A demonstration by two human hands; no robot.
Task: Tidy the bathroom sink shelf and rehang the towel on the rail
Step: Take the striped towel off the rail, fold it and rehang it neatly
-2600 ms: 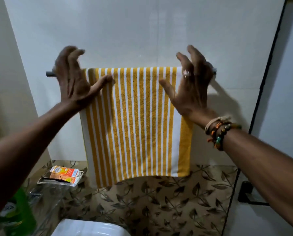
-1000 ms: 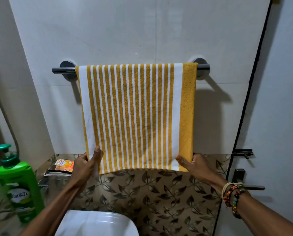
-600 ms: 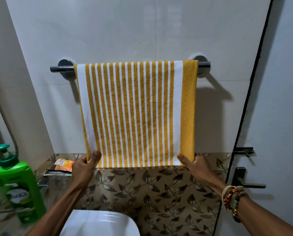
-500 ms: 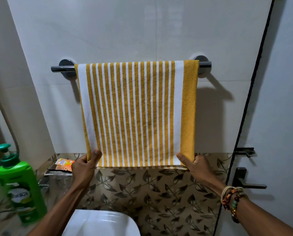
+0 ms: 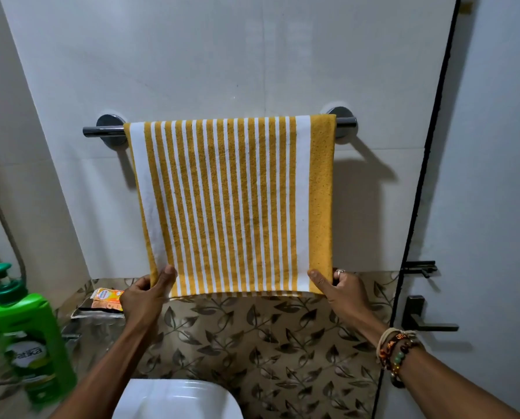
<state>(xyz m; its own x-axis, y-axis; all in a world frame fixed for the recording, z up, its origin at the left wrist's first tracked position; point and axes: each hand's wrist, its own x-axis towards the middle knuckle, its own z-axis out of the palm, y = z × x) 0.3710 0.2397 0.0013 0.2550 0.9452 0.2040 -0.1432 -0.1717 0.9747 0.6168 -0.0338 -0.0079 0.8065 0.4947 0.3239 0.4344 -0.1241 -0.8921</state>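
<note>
Towel (image 5: 231, 204), striped yellow and white, hangs folded over a chrome rail (image 5: 103, 130) fixed to a pale tiled wall, its lower edge level just above a band of leaf-patterned tiles (image 5: 267, 343). A person's left hand (image 5: 145, 296) pinches the bottom left corner, thumb on the front of the cloth. Their right hand (image 5: 340, 293), with beaded bracelets (image 5: 396, 355) at the wrist, pinches the bottom right corner the same way. A green pump bottle (image 5: 29, 343) stands at far left, an orange packet (image 5: 106, 297) lies just beside the left hand, and a dark door handle (image 5: 428, 319) shows at right.
</note>
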